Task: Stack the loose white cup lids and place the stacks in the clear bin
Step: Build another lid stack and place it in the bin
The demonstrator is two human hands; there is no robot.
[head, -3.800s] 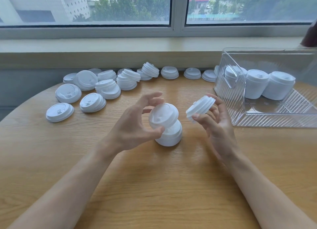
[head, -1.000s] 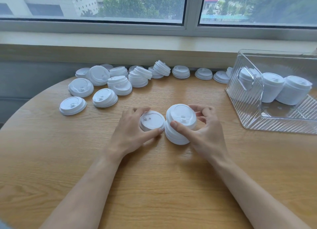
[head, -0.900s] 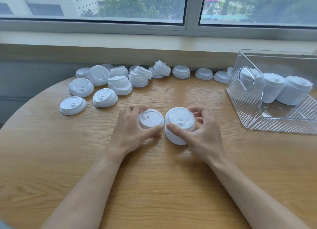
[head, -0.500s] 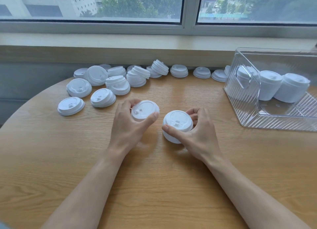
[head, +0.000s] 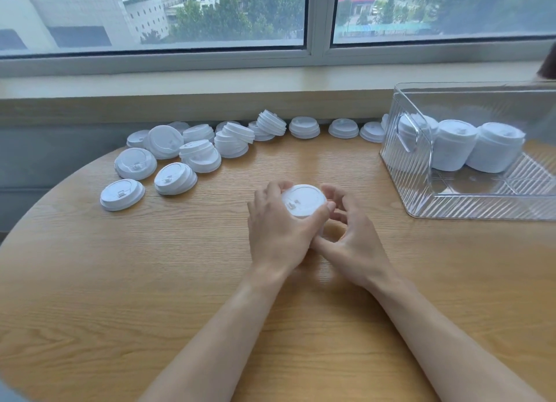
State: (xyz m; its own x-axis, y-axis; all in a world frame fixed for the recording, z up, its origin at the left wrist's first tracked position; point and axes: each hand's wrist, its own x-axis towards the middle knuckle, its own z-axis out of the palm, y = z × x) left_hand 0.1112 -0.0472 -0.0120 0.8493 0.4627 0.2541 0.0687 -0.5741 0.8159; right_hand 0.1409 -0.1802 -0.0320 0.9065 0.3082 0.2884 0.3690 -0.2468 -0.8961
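Since half a second ago, the two small stacks that stood side by side are brought together: the left hand [head: 279, 230] has carried its lids over onto those under the right hand [head: 352, 236], so that one combined stack [head: 304, 201] now stands at the centre of the frame.

Both hands are clamped round it, left fingers curled over the top lid, right fingers wrapped round the far and right side; the lower lids are hidden. A skewed seating is the likely fault: if the upper lids are pressed down off-centre, the stack could tilt and spill across the bench [head: 150, 281].

At right, the clear bin [head: 481, 212] holds three finished stacks. Loose lids [head: 192, 152] lie at upper left.
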